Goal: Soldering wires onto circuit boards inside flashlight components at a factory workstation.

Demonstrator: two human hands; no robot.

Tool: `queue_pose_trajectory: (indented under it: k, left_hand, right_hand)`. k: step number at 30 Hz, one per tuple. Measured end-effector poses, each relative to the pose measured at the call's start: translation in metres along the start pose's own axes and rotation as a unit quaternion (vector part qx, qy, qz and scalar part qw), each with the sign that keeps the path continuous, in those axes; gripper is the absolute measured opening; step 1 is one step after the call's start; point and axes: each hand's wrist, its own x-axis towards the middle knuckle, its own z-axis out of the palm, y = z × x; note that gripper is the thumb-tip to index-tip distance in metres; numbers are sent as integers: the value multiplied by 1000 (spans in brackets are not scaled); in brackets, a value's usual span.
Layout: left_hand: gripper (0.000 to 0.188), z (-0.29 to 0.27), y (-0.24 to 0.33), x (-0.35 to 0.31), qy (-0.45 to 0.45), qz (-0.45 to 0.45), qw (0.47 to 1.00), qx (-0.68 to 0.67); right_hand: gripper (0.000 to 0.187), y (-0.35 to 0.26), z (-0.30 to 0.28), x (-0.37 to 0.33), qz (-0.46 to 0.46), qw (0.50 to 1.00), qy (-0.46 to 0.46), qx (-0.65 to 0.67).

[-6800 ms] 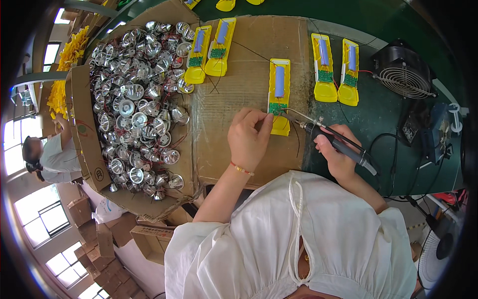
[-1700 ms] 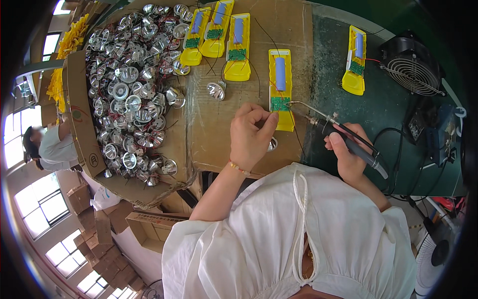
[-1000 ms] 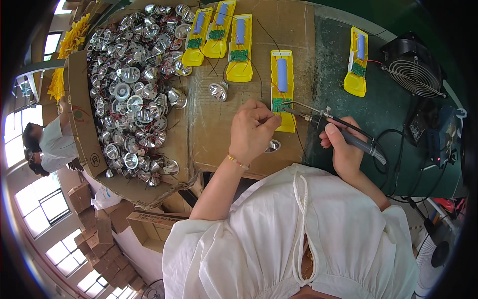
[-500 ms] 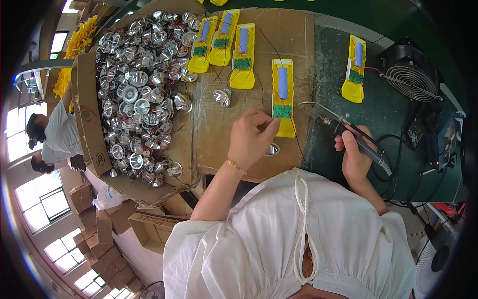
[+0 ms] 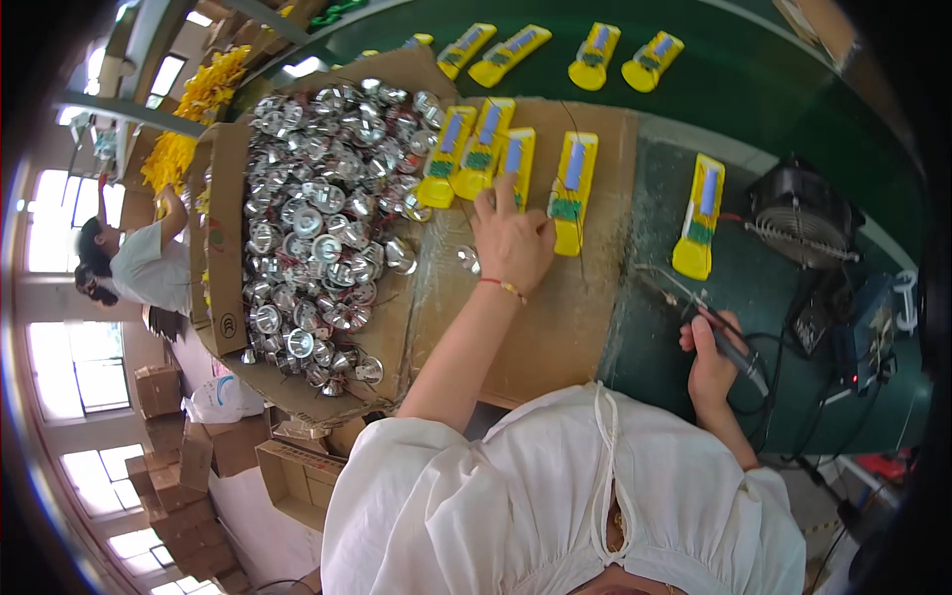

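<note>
My left hand (image 5: 514,243) reaches over the lower end of a yellow casing (image 5: 518,149), the rightmost of three lying side by side. Its fingers are spread, and they hide part of that casing's green circuit board. Just to the right lies another yellow casing (image 5: 572,193) with a purple cylindrical cell, a green board and thin dark wires. A loose silver reflector cup (image 5: 467,260) rests beside my left hand. My right hand (image 5: 712,362) is closed round a soldering iron (image 5: 739,357), its tip pointing up and left over the green bench.
A cardboard box (image 5: 230,238) heaped with silver reflector cups stands at left. On the right are one yellow casing (image 5: 700,218), a black fan (image 5: 803,213) and a blue device (image 5: 865,327) with cables. More casings (image 5: 595,58) lie at the back. Another person (image 5: 149,258) is far left.
My left hand has left the single casing's board and moved left and forward to the group of three. The view has tilted, showing more casings behind. My right hand still holds the soldering iron.
</note>
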Motion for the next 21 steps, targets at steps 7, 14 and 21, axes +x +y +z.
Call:
queue_pose_trajectory:
  k: [7, 14, 21]
  left_hand:
    - [5, -5, 0, -24, -24, -12, 992, -126]
    - [9, -28, -11, -50, -6, 11, 983, -185]
    - [9, -174, -59, -51, 33, -64, 974, -217]
  right_hand:
    - [14, 12, -14, 5, -34, 999, 28, 0]
    - [15, 7, -1, 13, -50, 998, 16, -26]
    - [14, 2, 2, 16, -48, 998, 15, -49]
